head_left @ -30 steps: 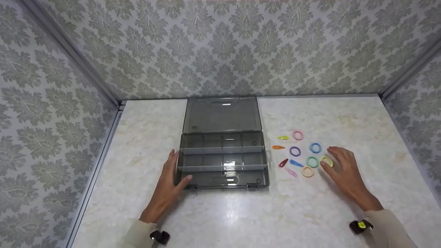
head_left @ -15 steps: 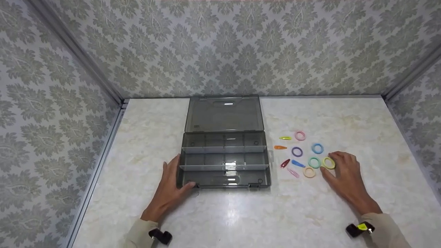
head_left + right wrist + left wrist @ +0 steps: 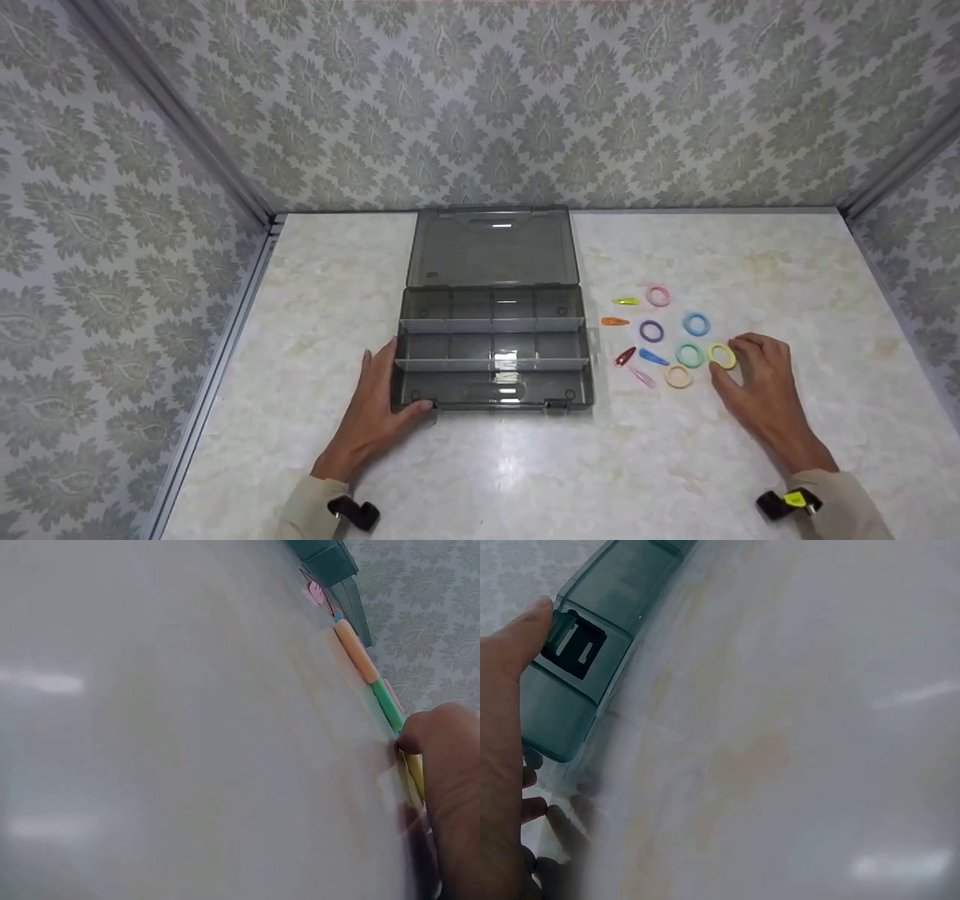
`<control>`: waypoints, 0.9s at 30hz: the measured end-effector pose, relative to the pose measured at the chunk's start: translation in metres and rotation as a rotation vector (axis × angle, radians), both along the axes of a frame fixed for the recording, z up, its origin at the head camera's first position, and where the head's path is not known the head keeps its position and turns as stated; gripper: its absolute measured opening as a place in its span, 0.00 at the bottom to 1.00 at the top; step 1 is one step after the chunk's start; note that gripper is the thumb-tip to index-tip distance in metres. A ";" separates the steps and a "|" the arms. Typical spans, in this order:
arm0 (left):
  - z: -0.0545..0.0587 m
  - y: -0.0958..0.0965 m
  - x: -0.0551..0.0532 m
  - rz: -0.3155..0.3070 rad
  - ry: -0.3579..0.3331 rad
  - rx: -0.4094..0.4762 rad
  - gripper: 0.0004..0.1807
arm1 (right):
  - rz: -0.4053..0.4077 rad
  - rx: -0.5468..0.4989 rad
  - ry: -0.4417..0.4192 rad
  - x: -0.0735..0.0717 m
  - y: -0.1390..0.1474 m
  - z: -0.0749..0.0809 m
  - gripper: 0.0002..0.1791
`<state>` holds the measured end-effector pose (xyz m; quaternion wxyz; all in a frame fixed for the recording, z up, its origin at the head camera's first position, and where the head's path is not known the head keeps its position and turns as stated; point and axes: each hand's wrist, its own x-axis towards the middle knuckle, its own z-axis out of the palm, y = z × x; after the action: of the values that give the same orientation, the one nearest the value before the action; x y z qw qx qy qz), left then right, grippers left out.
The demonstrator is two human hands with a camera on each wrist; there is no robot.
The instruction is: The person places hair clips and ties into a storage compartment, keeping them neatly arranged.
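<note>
With narrowly parted fingers, the right hand [image 3: 759, 390] pinches the yellow ring [image 3: 415, 775], its hole facing up; the left hand [image 3: 371, 416], thumb spread, grips the box [image 3: 472, 347], long dividers [image 3: 457, 364] running left to right.

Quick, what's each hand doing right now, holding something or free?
Left hand: holding the box at its near left corner.
Right hand: closed, pinching the yellow ring.
</note>
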<state>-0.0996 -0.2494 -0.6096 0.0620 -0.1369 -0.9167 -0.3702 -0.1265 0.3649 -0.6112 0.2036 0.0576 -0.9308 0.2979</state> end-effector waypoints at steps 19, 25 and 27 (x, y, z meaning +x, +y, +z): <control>0.008 0.007 -0.002 0.076 -0.145 0.021 0.64 | -0.041 -0.021 -0.092 -0.004 -0.006 0.021 0.21; 0.011 0.005 -0.004 0.058 -0.130 0.000 0.66 | 0.018 -0.045 0.009 -0.016 -0.011 0.030 0.18; 0.010 0.005 -0.005 0.053 -0.121 -0.002 0.66 | 0.021 -0.041 0.021 -0.019 -0.014 0.032 0.17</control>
<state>-0.1045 -0.2443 -0.5998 0.0162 -0.0902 -0.9225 -0.3750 -0.1454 0.3509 -0.5789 0.2113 0.0666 -0.9217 0.3183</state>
